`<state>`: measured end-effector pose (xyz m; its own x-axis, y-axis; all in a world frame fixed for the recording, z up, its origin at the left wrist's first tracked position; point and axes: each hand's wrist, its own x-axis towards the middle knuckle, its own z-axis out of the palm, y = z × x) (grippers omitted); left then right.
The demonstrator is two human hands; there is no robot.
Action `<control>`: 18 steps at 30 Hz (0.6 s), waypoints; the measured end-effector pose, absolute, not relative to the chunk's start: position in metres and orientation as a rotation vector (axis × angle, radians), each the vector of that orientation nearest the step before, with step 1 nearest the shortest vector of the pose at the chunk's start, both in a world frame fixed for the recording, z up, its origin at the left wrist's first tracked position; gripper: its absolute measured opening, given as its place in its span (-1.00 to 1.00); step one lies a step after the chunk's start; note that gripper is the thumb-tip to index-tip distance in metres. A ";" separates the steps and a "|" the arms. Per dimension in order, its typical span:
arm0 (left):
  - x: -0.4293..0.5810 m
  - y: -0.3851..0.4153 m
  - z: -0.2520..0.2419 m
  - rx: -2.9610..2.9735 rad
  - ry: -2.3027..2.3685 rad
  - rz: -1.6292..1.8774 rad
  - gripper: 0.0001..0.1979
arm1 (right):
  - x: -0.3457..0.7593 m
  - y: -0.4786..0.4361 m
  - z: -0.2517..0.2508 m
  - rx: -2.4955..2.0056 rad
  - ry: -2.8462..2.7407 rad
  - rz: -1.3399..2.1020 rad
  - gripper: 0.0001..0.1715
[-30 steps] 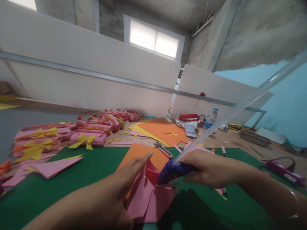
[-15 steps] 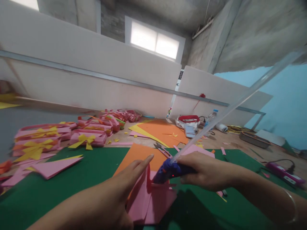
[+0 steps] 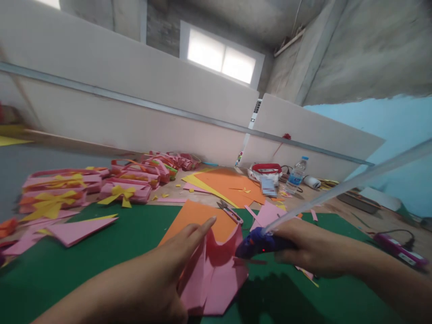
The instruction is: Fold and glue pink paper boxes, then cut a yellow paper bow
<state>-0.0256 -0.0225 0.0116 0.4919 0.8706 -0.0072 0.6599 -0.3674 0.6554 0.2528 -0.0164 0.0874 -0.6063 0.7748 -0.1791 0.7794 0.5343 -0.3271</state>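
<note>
While the left hand (image 3: 182,252) lies with fingers stretched flat along the raised flap of the folded pink paper (image 3: 216,279) at lower centre, thumb hidden so a pinch can't be confirmed, the right hand (image 3: 313,249) is wrapped tight round the purple glue gun (image 3: 259,242). Its nozzle is just at the paper's right edge, with the clear glue stick (image 3: 354,182) trailing to the right edge of the frame. The paper sits on the green mat (image 3: 101,261), partly over an orange sheet (image 3: 199,216). Risk: the hot nozzle is near the left fingertips, so a slip could burn them. Glue could also drip onto the mat.
</note>
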 end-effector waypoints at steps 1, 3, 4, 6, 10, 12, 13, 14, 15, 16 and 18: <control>-0.026 -0.022 0.011 2.144 1.254 0.465 0.13 | 0.257 -0.017 0.087 1.417 2.713 -0.604 -0.77; -0.026 -0.022 0.009 2.153 1.252 0.470 0.11 | 0.261 -0.018 0.087 1.435 2.685 -0.647 -0.79; -0.025 -0.022 0.007 2.163 1.249 0.474 0.10 | 0.263 -0.018 0.087 1.432 2.681 -0.660 -0.78; -0.021 -0.023 0.004 2.192 1.263 0.513 0.08 | 0.264 -0.019 0.088 1.425 2.670 -0.668 -0.76; -0.014 -0.026 0.001 2.251 1.332 0.669 0.07 | 0.262 -0.020 0.092 1.429 2.709 -0.646 -0.77; -0.012 -0.027 0.001 2.295 1.304 0.714 0.05 | 0.261 -0.022 0.093 1.468 2.744 -0.652 -0.78; -0.011 -0.027 0.001 2.318 1.286 0.728 0.04 | 0.261 -0.023 0.093 1.490 2.756 -0.664 -0.78; -0.011 -0.026 0.002 2.339 1.271 0.741 0.04 | 0.260 -0.025 0.092 1.506 2.772 -0.672 -0.78; -0.011 -0.026 0.003 2.362 1.256 0.755 0.03 | 0.259 -0.027 0.091 1.519 2.789 -0.673 -0.79; -0.010 -0.025 0.004 2.385 1.245 0.775 0.02 | 0.259 -0.029 0.089 1.518 2.810 -0.676 -0.80; -0.009 -0.025 0.006 2.427 1.218 0.828 -0.03 | 0.260 -0.036 0.085 1.504 2.817 -0.706 -0.80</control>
<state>-0.0086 -0.0248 0.0055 0.4738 0.8039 0.3595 0.6302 -0.5946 0.4993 0.2601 -0.0356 0.0850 -0.5706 0.8166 -0.0867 0.7610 0.4861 -0.4296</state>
